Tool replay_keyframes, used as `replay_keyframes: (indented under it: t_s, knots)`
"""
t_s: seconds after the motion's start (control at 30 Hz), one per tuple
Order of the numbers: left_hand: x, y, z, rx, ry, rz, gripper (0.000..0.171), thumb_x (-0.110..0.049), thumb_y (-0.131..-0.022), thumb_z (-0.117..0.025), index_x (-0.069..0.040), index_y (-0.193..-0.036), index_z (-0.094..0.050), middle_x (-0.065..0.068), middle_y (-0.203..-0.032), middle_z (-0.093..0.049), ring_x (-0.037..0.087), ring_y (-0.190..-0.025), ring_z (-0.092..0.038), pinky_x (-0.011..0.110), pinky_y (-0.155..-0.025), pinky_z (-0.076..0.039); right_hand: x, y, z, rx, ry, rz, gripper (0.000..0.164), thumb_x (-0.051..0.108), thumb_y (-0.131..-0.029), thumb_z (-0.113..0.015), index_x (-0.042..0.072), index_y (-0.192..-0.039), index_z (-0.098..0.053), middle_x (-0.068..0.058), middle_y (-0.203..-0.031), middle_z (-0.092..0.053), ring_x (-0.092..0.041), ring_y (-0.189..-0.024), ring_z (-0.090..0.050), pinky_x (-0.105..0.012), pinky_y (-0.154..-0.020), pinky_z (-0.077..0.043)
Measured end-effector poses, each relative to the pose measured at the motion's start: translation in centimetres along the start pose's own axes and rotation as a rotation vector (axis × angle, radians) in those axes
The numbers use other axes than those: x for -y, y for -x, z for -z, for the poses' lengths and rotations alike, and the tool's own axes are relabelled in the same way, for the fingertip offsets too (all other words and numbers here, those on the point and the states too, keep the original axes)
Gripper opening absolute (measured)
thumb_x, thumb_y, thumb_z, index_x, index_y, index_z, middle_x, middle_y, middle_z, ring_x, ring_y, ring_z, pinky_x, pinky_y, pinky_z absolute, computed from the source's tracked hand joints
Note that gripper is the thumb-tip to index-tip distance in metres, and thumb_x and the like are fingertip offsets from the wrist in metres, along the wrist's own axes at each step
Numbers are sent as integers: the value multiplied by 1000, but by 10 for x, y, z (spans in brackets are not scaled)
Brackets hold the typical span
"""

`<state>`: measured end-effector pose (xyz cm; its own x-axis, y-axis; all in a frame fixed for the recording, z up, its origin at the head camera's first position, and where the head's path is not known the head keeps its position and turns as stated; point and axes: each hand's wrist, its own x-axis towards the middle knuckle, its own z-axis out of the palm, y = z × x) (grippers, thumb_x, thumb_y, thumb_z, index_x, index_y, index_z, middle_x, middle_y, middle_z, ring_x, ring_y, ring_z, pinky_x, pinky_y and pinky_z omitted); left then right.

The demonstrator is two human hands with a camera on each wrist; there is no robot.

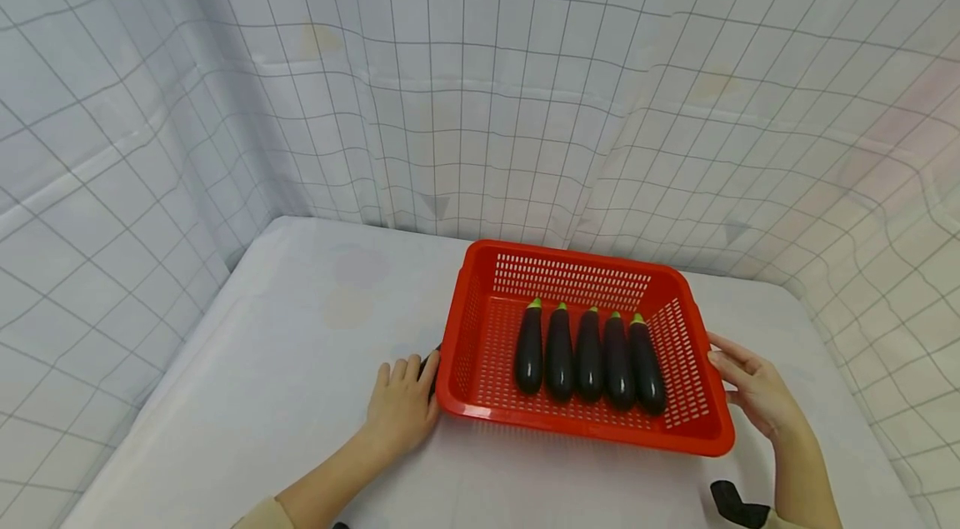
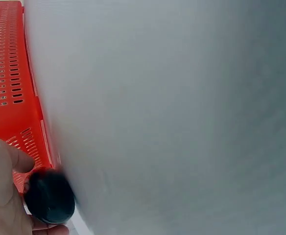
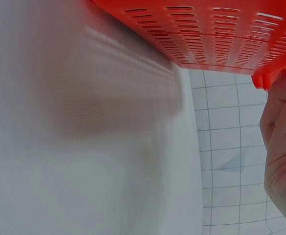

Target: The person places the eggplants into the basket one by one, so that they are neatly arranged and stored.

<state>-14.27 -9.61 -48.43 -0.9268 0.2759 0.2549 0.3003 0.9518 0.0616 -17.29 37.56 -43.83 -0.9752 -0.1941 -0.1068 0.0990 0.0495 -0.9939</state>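
Observation:
Several dark purple eggplants with green stem ends lie side by side in a red plastic basket with slotted walls. My left hand is at the basket's left side, gripping another eggplant outside it. In the left wrist view that eggplant shows its dark rounded end between thumb and fingers, close against the basket wall; the head view mostly hides it behind the hand. My right hand holds the basket's right rim. In the right wrist view its curled fingers are at the rim, tips partly hidden.
The basket rests on a white-covered table. White cloth walls with a dark grid pattern stand behind the table and on both sides. A black piece sits by the right wrist.

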Motion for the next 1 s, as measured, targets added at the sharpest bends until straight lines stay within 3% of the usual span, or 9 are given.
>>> replay_keyframes:
  t_s: [0.47,0.63,1.0]
  knots:
    - [9,0,-2,-10,-6,84,51,-26,-81,-56,-1,-125,-48,16,-94,-48,30,-86,-44,42,-72,-31,-3,0,2,-8,17,-11,36,13,-96,-42,27,-128,-50,9,-98,-64,-8,-84,-61,-30,-66,-53]
    - [12,0,-4,16,-1,111,52,-26,-82,-56,-1,-126,-44,17,-96,-47,31,-89,-43,44,-75,-31,-3,0,1,-3,15,-4,36,12,-96,-41,28,-127,-51,9,-98,-64,-8,-84,-62,-30,-65,-53]
    - [13,-2,2,9,7,156,52,-25,-83,-54,1,-126,-43,19,-97,-47,33,-90,-43,45,-77,-31,0,1,0,-7,26,1,36,12,-96,-41,27,-128,-50,9,-97,-64,-8,-83,-61,-30,-65,-53]
